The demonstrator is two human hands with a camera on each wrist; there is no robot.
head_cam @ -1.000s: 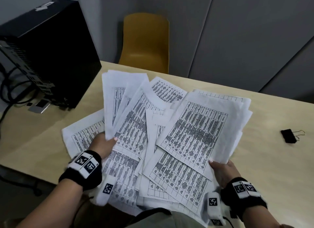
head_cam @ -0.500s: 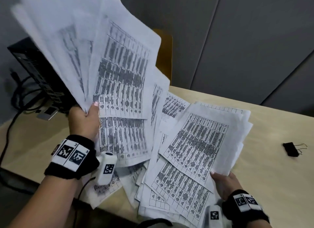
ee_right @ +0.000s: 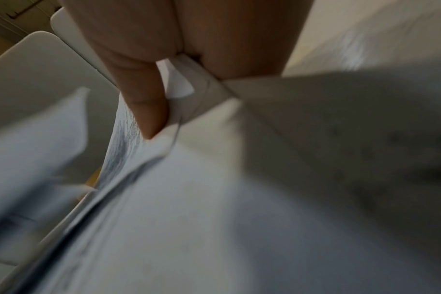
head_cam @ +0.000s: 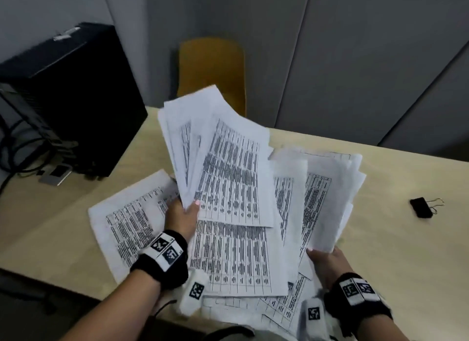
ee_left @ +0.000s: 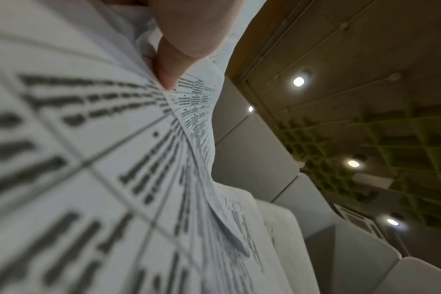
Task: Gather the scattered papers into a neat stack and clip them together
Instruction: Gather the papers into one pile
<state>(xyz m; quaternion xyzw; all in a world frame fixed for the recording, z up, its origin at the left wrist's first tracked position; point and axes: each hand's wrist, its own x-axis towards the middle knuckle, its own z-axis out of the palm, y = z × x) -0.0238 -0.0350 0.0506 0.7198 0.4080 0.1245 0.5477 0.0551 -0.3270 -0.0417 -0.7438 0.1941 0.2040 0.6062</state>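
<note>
Left hand: pinching fanned white papers, thin, floppy, gridded print unreadable.
Right hand: gripping overlapped sheets' near edge.
Binder clip: black, right of fingers, on table.

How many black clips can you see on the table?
1. The black binder clip lies on the table, off to the right of the papers. Another might hide under the sheets.

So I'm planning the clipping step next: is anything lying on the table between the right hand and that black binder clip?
Nothing visible does. The black binder clip sits alone on the pale wooden table, with bare tabletop between it and the right hand, though that hand is busy gripping printed white papers.
</note>
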